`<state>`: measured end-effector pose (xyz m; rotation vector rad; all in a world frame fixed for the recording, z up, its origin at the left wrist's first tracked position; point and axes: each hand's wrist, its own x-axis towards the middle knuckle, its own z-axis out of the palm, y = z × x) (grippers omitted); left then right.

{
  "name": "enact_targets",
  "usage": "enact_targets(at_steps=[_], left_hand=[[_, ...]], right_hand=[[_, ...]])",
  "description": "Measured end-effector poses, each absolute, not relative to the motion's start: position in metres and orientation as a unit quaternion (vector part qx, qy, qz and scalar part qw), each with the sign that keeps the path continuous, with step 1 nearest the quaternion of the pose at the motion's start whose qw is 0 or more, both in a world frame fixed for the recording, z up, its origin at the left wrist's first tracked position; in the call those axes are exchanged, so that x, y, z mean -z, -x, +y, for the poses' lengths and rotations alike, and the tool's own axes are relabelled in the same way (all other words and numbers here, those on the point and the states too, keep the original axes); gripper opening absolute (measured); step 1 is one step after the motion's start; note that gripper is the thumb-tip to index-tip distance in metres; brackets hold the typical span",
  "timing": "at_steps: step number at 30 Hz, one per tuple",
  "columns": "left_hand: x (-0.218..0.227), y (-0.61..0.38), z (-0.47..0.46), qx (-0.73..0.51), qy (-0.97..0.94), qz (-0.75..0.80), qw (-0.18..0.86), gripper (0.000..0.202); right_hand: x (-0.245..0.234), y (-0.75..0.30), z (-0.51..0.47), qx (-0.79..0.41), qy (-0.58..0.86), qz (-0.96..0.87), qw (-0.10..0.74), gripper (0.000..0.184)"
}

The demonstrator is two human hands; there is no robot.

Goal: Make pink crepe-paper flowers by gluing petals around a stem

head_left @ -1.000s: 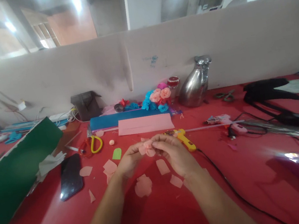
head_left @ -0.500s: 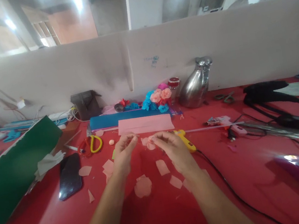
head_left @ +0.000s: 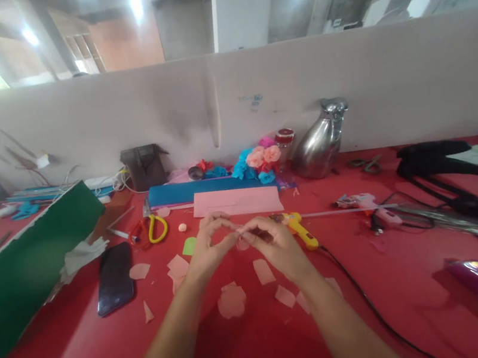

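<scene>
My left hand [head_left: 208,247] and my right hand [head_left: 277,245] meet above the red table [head_left: 265,344], fingers pinched together on a small pink paper flower piece [head_left: 243,241] that is mostly hidden between them. Loose pink paper petals lie below and around my hands: a round scalloped one [head_left: 231,301], a rectangular one [head_left: 263,271] and another [head_left: 285,296]. A yellow glue gun [head_left: 300,230] lies just right of my right hand. A pink paper sheet [head_left: 237,201] lies flat behind my hands.
A black phone [head_left: 114,277] and yellow-and-red scissors [head_left: 151,229] lie at left beside a green paper roll [head_left: 26,267]. Blue paper [head_left: 178,193], finished paper flowers [head_left: 261,160] and a silver vase [head_left: 321,141] stand by the wall. Cables and a second glue gun [head_left: 370,206] lie at right.
My left hand let go and drew away from the pink piece half a second ago, then came back; both hands now pinch it together. The view has shifted slightly.
</scene>
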<state>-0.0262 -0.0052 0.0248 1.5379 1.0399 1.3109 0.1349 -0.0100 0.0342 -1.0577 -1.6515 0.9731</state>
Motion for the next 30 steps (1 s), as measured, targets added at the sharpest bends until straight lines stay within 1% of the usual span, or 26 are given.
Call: enact_targets(at_steps=[4,8,13,22,26,30], left_hand=[[-0.0251,0.0271,-0.0046,-0.522,-0.6,0.42,0.437,0.006],[-0.0253,0.0282,-0.0036,-0.519,-0.577,0.405,0.484,0.007],[-0.0243,0.0295,-0.0025,-0.511,-0.554,0.384,0.533,0.009],[-0.0203,0.0268,-0.0011,-0.528,-0.539,0.397,0.523,0.011],[-0.0177,0.0262,-0.0005,-0.523,-0.523,0.388,0.55,0.015],[-0.019,0.0255,-0.0018,-0.516,-0.535,0.365,0.561,0.014]], right_hand=[[-0.0333,-0.135,-0.0092,-0.418,0.43,-0.655,0.459,0.016],[-0.0355,-0.1356,-0.0089,-0.465,0.435,-0.617,0.462,0.018],[-0.0398,-0.137,-0.0091,-0.503,0.434,-0.578,0.474,0.016],[-0.0397,-0.1359,-0.0097,-0.505,0.436,-0.575,0.474,0.016],[-0.0395,-0.1361,-0.0103,-0.504,0.42,-0.588,0.474,0.015],[-0.0395,-0.1356,-0.0106,-0.527,0.397,-0.588,0.467,0.016]])
